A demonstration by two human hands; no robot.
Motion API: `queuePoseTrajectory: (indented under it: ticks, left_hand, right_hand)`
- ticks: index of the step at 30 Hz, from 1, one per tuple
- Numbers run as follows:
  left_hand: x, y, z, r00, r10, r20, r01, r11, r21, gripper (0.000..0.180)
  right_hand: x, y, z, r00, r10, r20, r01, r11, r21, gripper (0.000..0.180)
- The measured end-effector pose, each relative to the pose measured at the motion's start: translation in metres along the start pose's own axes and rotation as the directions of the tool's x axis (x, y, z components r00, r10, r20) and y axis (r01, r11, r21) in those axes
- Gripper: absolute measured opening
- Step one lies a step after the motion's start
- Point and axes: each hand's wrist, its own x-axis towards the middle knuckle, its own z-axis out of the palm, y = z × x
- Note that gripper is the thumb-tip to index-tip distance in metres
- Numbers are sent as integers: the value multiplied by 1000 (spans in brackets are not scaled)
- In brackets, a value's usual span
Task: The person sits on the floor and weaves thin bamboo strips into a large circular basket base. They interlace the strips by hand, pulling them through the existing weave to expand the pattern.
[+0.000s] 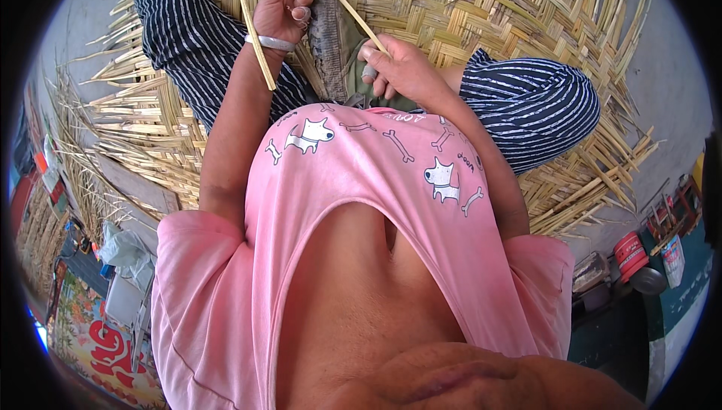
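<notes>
A thin straw-coloured split reed strip slants between my hands. My left hand is closed, thumb and forefinger pinching at the strip's upper end, near the top edge of the view. The lower end sits in the curled fingers of my right hand. Greyish wraps show on a finger of each hand. Another pale strip passes beside my left wrist, which wears a light band. Between my legs lies a dark, ridged, worn pad next to green cloth.
I sit on a large woven reed mat with loose ends sticking out along its edges. Loose reeds lie at the left, near a pale plastic bag. At the right stand a red tub and other household goods. Grey floor borders the mat.
</notes>
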Motion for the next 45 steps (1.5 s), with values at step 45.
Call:
queuePoseTrajectory:
  ticks: [45]
  left_hand:
    - [22,8,-63,995,-23,94,35,990,-136,32]
  right_hand:
    - [0,3,1,998,-68,-13,67,997,-24,36]
